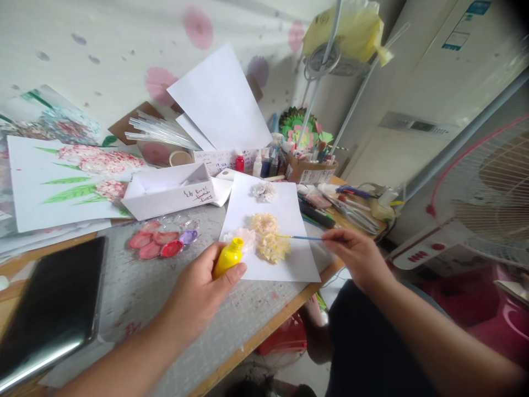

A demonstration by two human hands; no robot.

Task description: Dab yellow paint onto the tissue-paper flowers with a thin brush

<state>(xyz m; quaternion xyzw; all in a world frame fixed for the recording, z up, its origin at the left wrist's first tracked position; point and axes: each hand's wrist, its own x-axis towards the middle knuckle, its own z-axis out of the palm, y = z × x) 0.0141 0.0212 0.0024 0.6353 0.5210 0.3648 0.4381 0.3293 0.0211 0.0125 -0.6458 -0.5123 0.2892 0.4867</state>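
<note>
Person's left hand [202, 284] wraps around an open yellow bottle [228, 259], tilted slightly to the right, while the right hand [357, 256] pinches a thin blue brush [306, 237] between thumb and fingers. The brush tip lies at the yellow-edged ruffled flowers [273, 247], which rest near the middle of a white sheet [300, 267] on the gray mat [165, 275]. A whitish flower [263, 192] sits farther up the sheet; a petal-shaped palette [161, 240] lies to the left, in front of a white box [165, 201].
</note>
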